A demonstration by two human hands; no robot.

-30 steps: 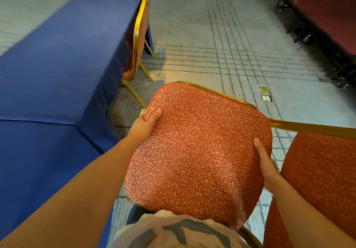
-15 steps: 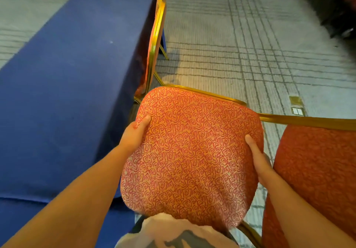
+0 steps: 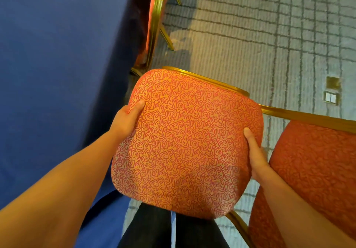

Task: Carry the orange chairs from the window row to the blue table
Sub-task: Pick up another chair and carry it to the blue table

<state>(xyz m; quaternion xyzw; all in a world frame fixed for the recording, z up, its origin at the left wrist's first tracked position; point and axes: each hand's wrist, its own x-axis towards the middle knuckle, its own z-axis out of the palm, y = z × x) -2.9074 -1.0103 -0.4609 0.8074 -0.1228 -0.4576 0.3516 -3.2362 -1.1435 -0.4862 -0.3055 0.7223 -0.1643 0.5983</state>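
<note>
The left hand (image 3: 127,120) grips the left edge of the orange chair (image 3: 185,141) at its patterned seat, and the right hand (image 3: 256,157) grips the right edge. Each thumb is pressed flat on top; the other fingers are hidden underneath. The blue table (image 3: 57,74) lies just to the chair's left. Beyond, a second orange chair (image 3: 156,16) stands tucked against the table on grey carpet (image 3: 250,36).

You work under soft, warm, fairly bright light. The carpet (image 3: 250,36) carries a faint, blurred shadow beside the chair legs (image 3: 167,37) at the blue table (image 3: 57,74), and the orange chair seat (image 3: 183,141) dims toward its lower right corner. Its gold frame rim (image 3: 212,83) shows a mild sheen. Your wide lens stretches your forearms (image 3: 57,190) near the bottom corners, and detail is slightly soft throughout.
</note>
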